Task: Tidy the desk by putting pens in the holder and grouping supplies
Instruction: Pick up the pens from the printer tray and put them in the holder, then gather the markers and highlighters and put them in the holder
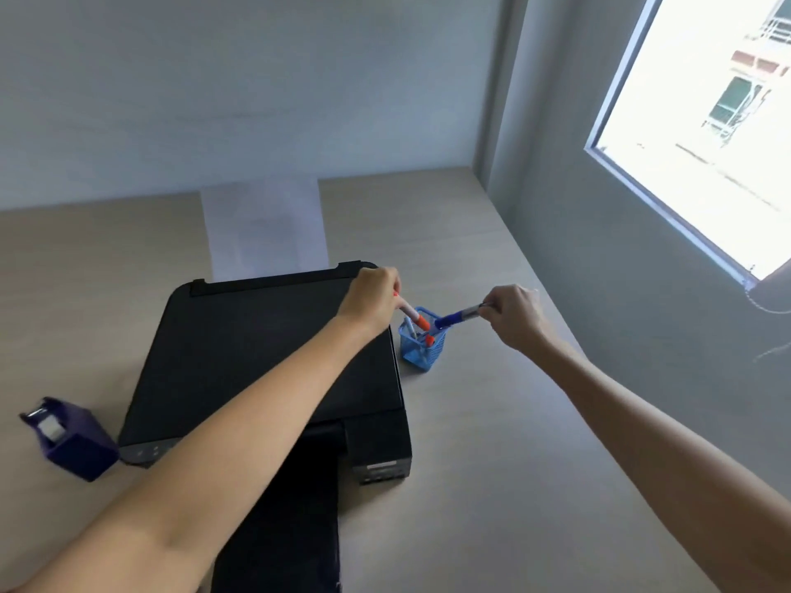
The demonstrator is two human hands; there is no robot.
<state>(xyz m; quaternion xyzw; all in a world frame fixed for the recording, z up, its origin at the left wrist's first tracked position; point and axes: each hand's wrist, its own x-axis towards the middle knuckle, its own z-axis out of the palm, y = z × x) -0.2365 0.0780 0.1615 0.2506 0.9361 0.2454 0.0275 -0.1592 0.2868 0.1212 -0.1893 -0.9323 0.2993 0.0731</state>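
Note:
A small blue mesh pen holder (421, 352) stands on the desk just right of the black printer. My left hand (371, 302) grips an orange-capped pen (414, 315), cap end down over the holder's left rim. My right hand (515, 313) pinches a blue-capped pen (457, 317) by its grey end, its cap pointing down-left over the holder's opening. Inside the holder another orange-tipped pen (429, 340) and a pale one show. A dark blue tape dispenser (68, 438) sits at the desk's left.
A black printer (257, 357) fills the desk's middle, with white paper (265, 229) standing in its rear tray. The beige desk (492, 442) runs into a grey wall corner. On the right is a bright window (702, 134), with a thin cable hanging below it.

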